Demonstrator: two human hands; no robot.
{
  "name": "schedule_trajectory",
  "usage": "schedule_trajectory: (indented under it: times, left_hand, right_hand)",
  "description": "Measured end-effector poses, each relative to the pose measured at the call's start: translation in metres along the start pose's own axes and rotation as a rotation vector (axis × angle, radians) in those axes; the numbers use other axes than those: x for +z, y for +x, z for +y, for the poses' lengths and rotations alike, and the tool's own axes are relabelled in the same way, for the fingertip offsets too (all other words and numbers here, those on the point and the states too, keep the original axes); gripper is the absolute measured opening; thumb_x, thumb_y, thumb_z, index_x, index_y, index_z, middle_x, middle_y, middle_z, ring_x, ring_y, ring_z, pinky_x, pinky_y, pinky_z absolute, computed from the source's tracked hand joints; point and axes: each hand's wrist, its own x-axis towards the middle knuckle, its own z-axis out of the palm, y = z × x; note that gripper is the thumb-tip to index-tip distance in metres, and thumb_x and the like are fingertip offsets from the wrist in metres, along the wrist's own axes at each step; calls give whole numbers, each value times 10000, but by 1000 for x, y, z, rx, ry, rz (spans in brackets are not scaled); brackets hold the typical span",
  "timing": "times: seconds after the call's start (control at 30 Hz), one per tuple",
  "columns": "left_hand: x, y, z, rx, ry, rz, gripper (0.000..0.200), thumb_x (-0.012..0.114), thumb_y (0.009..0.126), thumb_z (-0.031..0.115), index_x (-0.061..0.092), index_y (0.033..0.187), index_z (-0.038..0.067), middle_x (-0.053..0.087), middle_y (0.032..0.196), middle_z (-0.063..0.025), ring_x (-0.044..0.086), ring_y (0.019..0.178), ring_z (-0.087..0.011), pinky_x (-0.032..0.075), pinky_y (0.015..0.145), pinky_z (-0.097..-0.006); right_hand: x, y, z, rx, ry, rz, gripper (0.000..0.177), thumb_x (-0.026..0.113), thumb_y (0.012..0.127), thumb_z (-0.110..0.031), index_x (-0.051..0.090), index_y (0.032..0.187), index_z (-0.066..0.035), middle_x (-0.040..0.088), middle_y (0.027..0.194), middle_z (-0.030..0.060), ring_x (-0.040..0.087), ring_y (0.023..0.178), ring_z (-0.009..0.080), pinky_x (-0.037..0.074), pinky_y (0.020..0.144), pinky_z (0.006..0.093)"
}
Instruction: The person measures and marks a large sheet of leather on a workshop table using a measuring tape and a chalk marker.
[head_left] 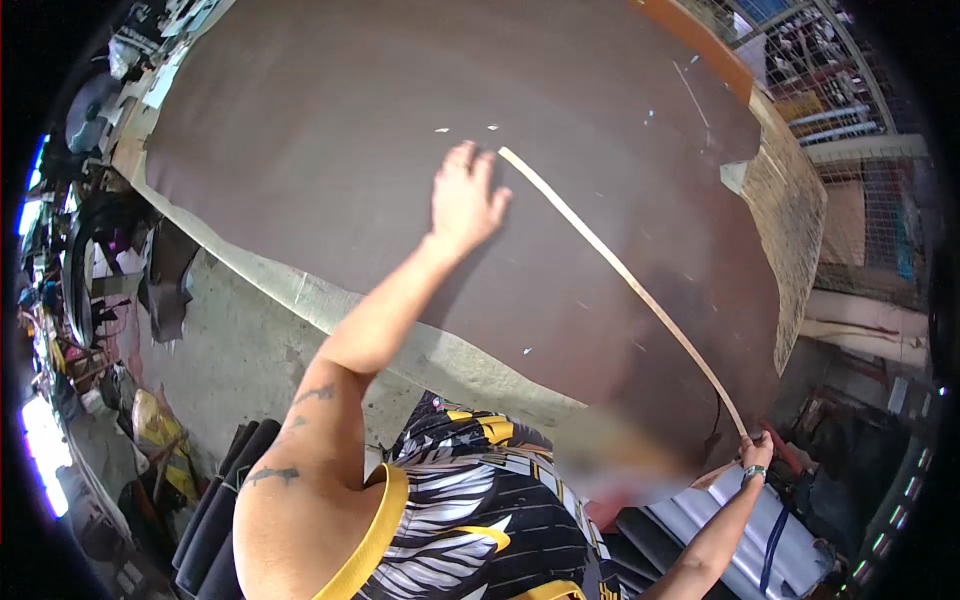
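One long, pale strip (625, 275) — right hand (757, 450) pinching end — left hand (468, 203) spread over smooth brown sheet (300, 120).

I see blk slvless top (540, 525) w/ wht feather-like print (452, 492), ylw trim (386, 528); dk tattoos (273, 474) on L upper arm (315, 440); dk wristband (754, 472) on R.

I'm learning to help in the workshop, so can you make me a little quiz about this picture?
1. Which hand grips one end of the strip?
A. Left
B. Right
2. True or false: the left hand is squeezed into a fist.
3. Fill in the colour: the strip lies across a big ____ sheet.

Key:
1. B, the right hand.
2. False: the left hand is open, palm down.
3. Brown.
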Motion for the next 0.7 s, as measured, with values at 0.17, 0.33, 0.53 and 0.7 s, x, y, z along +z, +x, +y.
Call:
schedule_trajectory:
  times: [0.17,0.33,0.53,0.7]
  left_hand:
    - [30,-32,39,8,35,-139,668,553,920,473,408,1440,78,282,1548,-169,201,1447,-398,182,1156,-578]
    - [43,-30,45,-23,155,-134,657,438,971,508,376,1469,85,322,1551,-91,184,1466,-356,147,1168,-571]
    - [51,-28,48,-169,203,-49,639,445,970,508,408,1449,87,357,1533,-92,207,1455,-369,167,1160,-576]
    - [64,-32,63,-238,238,-3,687,432,961,537,369,1474,85,324,1551,-112,181,1460,-388,131,1169,-575]
  right_hand:
    - [7,17,-12,10,82,-55,168,654,825,33,501,850,-31,575,665,48,549,513,135,425,473,288]
    - [8,25,-7,-60,25,-74,178,668,821,22,502,867,-26,596,673,66,568,524,148,440,480,301]
    - [2,36,-27,-182,0,-101,166,669,828,-3,506,839,-35,579,642,38,568,524,129,436,492,284]
    - [6,55,-26,-253,-12,-127,212,708,815,-51,505,870,-22,580,600,31,570,531,116,443,518,274]
